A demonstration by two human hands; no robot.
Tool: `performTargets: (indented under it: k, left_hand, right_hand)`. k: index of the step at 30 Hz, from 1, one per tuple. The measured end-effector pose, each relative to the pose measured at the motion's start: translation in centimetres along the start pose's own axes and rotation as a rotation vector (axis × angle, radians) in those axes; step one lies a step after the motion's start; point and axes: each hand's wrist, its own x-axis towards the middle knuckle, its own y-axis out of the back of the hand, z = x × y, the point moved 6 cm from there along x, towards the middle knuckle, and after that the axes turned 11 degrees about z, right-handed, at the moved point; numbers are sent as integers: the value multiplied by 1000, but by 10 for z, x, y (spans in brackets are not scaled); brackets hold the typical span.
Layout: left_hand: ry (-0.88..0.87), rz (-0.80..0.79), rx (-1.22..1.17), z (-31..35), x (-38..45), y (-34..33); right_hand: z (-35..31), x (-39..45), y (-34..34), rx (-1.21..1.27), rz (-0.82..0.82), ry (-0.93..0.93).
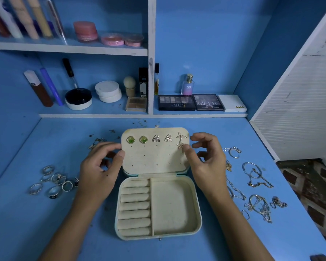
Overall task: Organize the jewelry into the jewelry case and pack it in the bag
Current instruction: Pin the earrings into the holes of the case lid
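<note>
The cream jewelry case [196,204] lies open on the blue desk, with ring rolls on the left and a bare tray on the right. Its raised lid panel [154,159] carries two green earrings [131,139], two triangle earrings [156,138] and two star earrings [181,136]. My left hand [100,166] grips the panel's left edge, thumb on the front. My right hand [207,159] is at the right edge; its thumb touches the lower star earring [179,146] and its fingers curl beside the edge. No bag is in view.
Several rings [55,179] lie left of the case, and small loose earrings [96,143] sit behind my left hand. Chains, bangles and rings [256,185] spread out on the right. Shelves behind hold makeup palettes [176,102], jars and bottles. The desk's right edge drops to the floor.
</note>
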Motion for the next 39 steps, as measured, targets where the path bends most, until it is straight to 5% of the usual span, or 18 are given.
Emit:
performTargets:
  k: [26,39]
  left_hand:
    - [16,-25,183,1,50,-15]
    - [-346,-549,615,-20,130,-104]
  right_hand:
    - [23,9,-12,-52,-101,-181]
    - [26,11,-14,-58,-124,-180]
